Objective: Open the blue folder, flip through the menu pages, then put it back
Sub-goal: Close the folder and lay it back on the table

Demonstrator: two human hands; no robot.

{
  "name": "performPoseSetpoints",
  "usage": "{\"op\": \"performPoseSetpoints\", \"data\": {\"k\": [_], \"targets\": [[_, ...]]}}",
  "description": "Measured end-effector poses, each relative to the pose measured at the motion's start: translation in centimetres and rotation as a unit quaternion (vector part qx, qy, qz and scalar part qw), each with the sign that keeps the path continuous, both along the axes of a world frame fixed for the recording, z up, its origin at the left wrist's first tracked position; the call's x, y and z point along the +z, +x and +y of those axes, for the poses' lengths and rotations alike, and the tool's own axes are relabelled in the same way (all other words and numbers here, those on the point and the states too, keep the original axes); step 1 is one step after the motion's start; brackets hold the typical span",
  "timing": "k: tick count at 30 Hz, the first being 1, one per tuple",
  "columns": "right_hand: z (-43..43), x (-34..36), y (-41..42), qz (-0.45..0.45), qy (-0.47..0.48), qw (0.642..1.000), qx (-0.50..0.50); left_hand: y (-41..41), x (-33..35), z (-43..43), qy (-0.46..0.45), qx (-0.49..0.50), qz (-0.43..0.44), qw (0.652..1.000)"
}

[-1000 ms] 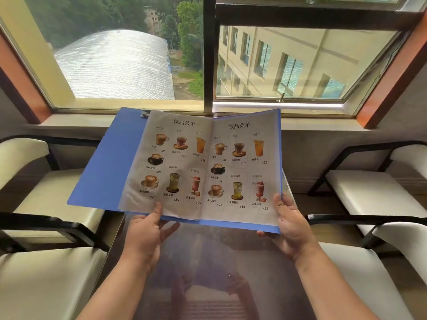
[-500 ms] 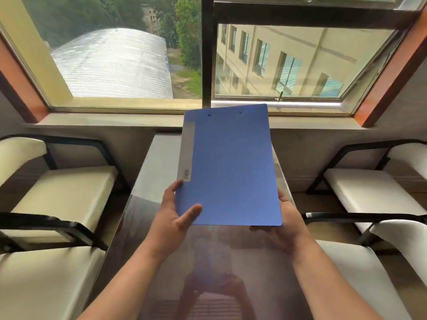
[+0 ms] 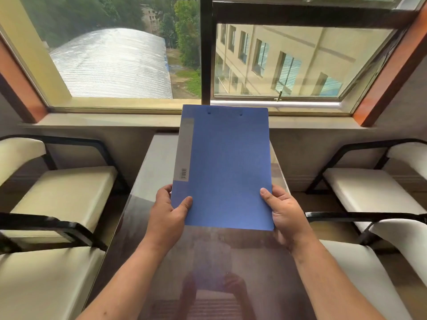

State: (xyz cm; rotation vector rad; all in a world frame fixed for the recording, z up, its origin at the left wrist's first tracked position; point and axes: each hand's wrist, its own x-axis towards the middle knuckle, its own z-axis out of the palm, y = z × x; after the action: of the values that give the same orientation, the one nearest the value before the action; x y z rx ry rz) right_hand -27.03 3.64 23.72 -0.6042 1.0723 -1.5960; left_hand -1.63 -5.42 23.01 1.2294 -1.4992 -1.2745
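The blue folder (image 3: 226, 167) is closed, so the menu pages inside are hidden. A grey label strip with a barcode runs down its left side. I hold it upright above the table, tilted toward me. My left hand (image 3: 167, 215) grips its lower left corner, thumb on the cover. At the lower right edge my right hand (image 3: 285, 215) holds it, thumb on the front and fingers behind.
A narrow glossy table (image 3: 208, 262) runs from me to the window sill (image 3: 104, 120). Cream chairs with black frames stand on both sides: left chairs (image 3: 62, 195) and right chairs (image 3: 369, 188). A large window fills the far wall.
The folder was open on the menu pages a second ago and has since been shut. My left hand moved from under the cover to grip the lower left corner.
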Motion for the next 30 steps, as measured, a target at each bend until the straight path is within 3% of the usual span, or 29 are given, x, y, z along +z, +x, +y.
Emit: {"op": "performPoseSetpoints", "data": {"k": [6,10,15,21,30], "targets": [[0.0,-0.7,-0.3,0.010,0.009,1.000,-0.006,0.1,-0.7,0.1,0.009,-0.012,-0.016,1.000],[1.0,-2.7,-1.1,0.102,0.084,0.991,-0.035,1.1,-2.5,0.0,0.041,-0.018,-0.108,0.993],[5.5,-9.7,-1.3,0.298,0.230,0.926,0.017,3.4,-9.1,3.1,0.115,-0.071,-0.279,0.951],[13.2,-18.3,1.4,0.376,0.373,0.842,0.103,6.3,-17.4,10.4,0.213,-0.129,-0.379,0.891],[21.3,-24.6,5.5,0.424,0.461,0.756,0.189,9.3,-23.6,19.4,0.269,-0.173,-0.459,0.829]]}}
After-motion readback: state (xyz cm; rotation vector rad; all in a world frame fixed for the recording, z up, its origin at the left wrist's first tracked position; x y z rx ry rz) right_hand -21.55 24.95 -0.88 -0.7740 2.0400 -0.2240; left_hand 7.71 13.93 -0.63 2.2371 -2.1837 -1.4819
